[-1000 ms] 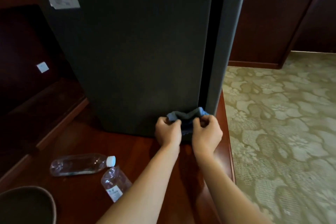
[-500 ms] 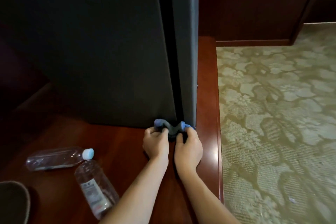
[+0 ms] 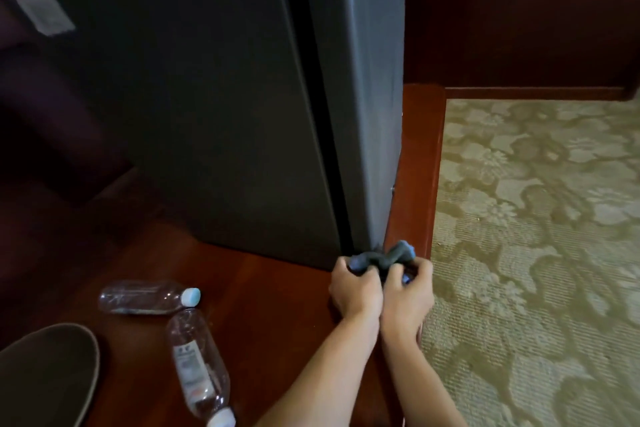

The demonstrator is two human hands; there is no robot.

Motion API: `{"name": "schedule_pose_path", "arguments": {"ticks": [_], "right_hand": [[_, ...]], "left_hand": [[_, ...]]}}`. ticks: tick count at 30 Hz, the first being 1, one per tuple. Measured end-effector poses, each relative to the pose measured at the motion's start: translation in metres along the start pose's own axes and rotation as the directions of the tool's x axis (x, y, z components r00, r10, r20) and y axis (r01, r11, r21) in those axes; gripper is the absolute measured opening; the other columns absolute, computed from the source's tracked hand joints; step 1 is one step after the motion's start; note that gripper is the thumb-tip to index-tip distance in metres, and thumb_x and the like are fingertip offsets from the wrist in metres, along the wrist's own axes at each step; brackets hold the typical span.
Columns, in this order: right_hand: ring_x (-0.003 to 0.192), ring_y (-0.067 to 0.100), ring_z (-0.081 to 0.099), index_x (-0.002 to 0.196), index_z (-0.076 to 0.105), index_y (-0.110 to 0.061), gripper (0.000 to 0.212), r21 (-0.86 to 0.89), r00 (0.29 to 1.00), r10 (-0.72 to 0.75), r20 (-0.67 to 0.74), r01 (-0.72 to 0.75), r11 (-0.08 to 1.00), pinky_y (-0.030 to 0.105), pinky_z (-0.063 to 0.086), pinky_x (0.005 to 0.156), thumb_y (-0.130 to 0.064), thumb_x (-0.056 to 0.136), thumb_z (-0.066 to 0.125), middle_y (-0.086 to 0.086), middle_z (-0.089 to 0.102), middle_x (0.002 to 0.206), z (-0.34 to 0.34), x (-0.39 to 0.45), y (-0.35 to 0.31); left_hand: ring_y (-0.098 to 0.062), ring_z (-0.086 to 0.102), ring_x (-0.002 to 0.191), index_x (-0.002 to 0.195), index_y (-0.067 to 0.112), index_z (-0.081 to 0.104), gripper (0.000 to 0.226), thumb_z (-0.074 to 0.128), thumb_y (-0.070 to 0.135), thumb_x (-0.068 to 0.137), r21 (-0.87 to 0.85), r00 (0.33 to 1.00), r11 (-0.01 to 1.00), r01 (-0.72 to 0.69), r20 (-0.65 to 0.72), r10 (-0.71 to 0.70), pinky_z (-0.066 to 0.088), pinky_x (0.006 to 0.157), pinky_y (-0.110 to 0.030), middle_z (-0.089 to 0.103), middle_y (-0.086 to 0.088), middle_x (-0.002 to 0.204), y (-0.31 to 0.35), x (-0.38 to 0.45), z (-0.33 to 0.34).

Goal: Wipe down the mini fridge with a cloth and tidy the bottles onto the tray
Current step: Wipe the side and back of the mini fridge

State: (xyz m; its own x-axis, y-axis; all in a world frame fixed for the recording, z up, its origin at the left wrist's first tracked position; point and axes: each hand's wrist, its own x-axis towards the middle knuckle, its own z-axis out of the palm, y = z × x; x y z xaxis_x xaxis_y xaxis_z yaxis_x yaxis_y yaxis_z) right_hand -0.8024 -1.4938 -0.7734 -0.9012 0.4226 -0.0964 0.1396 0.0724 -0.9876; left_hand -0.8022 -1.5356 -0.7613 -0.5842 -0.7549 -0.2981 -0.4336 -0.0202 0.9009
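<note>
At the mini fridge (image 3: pixel 360 97) foot, left hand (image 3: pixel 355 291) and right hand (image 3: pixel 407 295) grip the cloth (image 3: pixel 384 258).

The fridge (image 3: pixel 360 97) looks like smooth grey metal with a soft shine, and the table (image 3: pixel 270 291) is shiny red-brown wood. The cloth (image 3: pixel 384 256) is soft and crumpled, the two bottles (image 3: pixel 142 302) (image 3: pixel 199 364) are clear plastic, and the carpet (image 3: pixel 540 253) looks rough.

The mini fridge (image 3: pixel 221 107) stands on the desk (image 3: pixel 277 291) ahead of me. Two bottles (image 3: pixel 149 297) (image 3: pixel 199 366) lie left of my hands (image 3: pixel 356 291) (image 3: pixel 407 293), the tray (image 3: pixel 45 371) farther left.
</note>
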Motion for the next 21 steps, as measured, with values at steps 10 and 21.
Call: {"name": "schedule_pose_path", "arguments": {"ticks": [10,21], "right_hand": [[0.059,0.019,0.051,0.076,0.047,-0.010,0.017,-0.084,0.976,0.137,0.171,-0.124,0.989,0.017,0.036,0.050,-0.008,0.085,0.061,0.002,0.053,0.067,0.002,-0.002,-0.100],[0.073,0.027,0.070,0.075,0.057,-0.012,0.014,0.033,0.958,0.249,0.143,-0.256,0.966,0.051,0.055,0.080,-0.013,0.081,0.070,0.007,0.068,0.070,0.017,-0.040,-0.224]], "left_hand": [[-0.008,0.065,0.058,0.087,0.007,0.058,0.017,0.062,-0.009,0.086,-0.381,0.989,0.912,0.150,0.041,-0.145,0.055,0.061,-0.021,0.065,-0.007,0.070,0.084,0.004,-0.050],[-0.005,0.054,0.051,0.086,0.012,0.057,0.021,0.061,-0.009,0.087,-0.494,0.986,0.868,-0.055,-0.163,-0.030,0.047,0.056,-0.023,0.058,0.006,0.055,0.189,-0.017,-0.105]]}}
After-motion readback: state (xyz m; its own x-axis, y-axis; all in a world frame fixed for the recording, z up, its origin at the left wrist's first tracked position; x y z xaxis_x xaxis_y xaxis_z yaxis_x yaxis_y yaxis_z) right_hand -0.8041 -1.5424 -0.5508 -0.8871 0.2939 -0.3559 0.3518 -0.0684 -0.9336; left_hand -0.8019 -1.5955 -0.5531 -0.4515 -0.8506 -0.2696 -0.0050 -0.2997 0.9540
